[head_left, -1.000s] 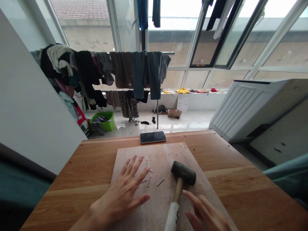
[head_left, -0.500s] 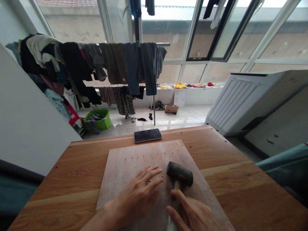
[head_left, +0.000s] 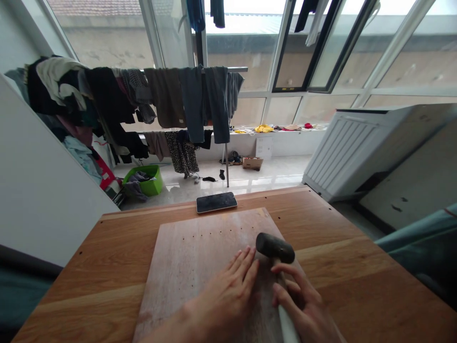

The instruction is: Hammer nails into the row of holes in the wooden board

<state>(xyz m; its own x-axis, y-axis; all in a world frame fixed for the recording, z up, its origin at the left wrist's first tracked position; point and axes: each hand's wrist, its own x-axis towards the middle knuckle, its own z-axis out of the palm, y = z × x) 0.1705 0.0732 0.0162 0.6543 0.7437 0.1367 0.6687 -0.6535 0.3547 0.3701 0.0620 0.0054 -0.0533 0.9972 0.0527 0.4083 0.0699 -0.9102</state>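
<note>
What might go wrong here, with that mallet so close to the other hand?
The rubber mallet in the right hand sits close to the fingers of the left hand, so a careless swing could catch them. The smartphone lying on the table just past the wooden board might get cracked if the mallet slips.
</note>
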